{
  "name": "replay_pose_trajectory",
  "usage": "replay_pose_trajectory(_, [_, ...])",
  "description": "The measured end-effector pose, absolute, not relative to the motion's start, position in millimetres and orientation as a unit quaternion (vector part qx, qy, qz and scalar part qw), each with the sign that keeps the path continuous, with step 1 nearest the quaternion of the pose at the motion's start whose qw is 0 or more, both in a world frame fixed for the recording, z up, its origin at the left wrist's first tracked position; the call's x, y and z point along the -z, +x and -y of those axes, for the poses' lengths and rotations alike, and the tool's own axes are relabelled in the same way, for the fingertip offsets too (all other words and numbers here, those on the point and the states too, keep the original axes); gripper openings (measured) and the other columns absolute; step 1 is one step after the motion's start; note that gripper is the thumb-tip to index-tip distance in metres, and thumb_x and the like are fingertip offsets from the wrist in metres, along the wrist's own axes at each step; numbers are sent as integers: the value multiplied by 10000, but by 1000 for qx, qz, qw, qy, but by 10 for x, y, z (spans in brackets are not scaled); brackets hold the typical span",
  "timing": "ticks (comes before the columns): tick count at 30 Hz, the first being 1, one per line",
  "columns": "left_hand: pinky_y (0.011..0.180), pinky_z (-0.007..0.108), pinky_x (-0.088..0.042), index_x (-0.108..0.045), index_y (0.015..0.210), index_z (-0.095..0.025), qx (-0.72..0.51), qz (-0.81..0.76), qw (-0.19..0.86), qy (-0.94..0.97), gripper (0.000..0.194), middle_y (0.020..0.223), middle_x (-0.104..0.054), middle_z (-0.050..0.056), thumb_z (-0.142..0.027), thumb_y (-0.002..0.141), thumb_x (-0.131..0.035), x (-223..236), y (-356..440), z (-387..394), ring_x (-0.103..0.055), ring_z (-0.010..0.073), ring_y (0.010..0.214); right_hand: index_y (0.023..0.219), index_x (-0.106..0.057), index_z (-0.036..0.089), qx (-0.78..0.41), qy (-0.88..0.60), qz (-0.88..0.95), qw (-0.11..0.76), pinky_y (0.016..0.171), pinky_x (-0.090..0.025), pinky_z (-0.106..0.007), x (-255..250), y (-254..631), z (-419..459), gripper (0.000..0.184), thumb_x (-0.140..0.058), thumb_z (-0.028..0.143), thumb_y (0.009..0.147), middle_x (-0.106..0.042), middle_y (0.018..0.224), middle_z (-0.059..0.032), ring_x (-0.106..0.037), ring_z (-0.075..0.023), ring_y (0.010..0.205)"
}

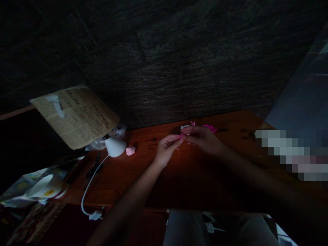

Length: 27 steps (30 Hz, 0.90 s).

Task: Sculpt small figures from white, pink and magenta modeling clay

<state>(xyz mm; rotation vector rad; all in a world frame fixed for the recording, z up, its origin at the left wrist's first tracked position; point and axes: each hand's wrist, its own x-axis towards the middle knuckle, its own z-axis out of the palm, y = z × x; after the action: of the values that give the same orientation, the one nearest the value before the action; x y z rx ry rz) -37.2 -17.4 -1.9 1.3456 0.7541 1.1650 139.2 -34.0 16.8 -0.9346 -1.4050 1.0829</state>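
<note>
Above the wooden table (128,184) my left hand (165,150) and my right hand (206,139) meet at the fingertips. Both are closed in a pinch on a small bright pink piece of modelling clay (182,135). Just behind the right fingers is a whitish object (184,127), partly hidden. A small pink shape (193,123) stands further back. Beyond my right hand lies a flat magenta piece (210,128). A pale pink lump of clay (130,150) sits to the left, apart from both hands. Tiny pink bits are scattered under the fingers.
A white lamp (115,147) with a newsprint-patterned shade (77,114) stands at the left, its cable (88,184) hanging over the front edge. Dark scissors (94,167) lie beside it. A white cup (47,186) is at far left. A dark brick-patterned wall (164,68) rises behind.
</note>
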Motion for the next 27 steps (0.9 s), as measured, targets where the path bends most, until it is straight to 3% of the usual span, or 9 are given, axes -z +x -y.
replay_pose_trajectory(8, [625,215,-435,-741,905,-183,-483,-315,601,553,309,935,-754,45,-352,673,-854,35,-386,162,-646,136,809,1012,-774,211,-476,-384,580,537,585,-514,-292,-201,1436,355,365,-782,463,748,-763,894,-60,-649,-140,643])
replay_pose_trajectory(20, [618,201,-432,-746,885,-190,-475,-309,627,534,304,909,-751,40,-340,654,-875,25,-384,172,-644,124,801,977,-774,220,-471,-375,573,556,643,-559,-317,-182,1412,342,344,-828,421,704,-775,953,-63,-680,-160,713])
replay_pose_trajectory(27, [632,208,-436,-724,896,-174,-472,-313,629,532,318,904,-747,43,-331,661,-868,20,-386,169,-647,129,802,975,-771,212,-458,-381,588,547,590,-540,-302,-201,1421,345,336,-806,439,729,-773,904,-53,-652,-131,609])
